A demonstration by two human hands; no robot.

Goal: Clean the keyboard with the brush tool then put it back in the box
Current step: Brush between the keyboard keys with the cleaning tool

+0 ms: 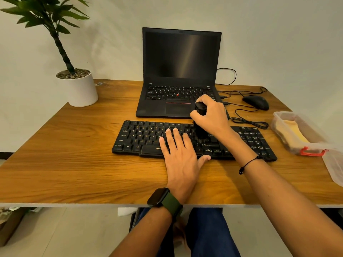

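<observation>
— So, where do we stand with the keyboard point(141, 138)?

— We have it lying flat on the wooden table point(74, 164), just in front of the open laptop point(178, 75), whose screen is dark. Our left hand point(180, 154) lies palm down on it, fingers spread and resting on the middle keys, thumb out over the near edge. It grips nothing.

— And the brush tool point(200, 125)?

— We hold it in our right hand point(211, 115), fingers wrapped around its black body. It stands roughly upright, with its lower end down on the keys to the right of the letter block, just beside our left fingertips. We cannot make out the bristles clearly; they are dark against dark keys.

— Where is the box point(300, 134)?

— At the right edge of the table we see a clear plastic container with a red latch, something yellow inside it. Its lid point(334, 164) seems to lie beside it, nearer to us, though it is partly cut off by the frame.

— Anything else around us?

— A black mouse point(257, 102) sits right of the laptop, its cable point(250, 123) looped between it and the keyboard. A potted plant point(78, 86) stands at the far left corner.
</observation>
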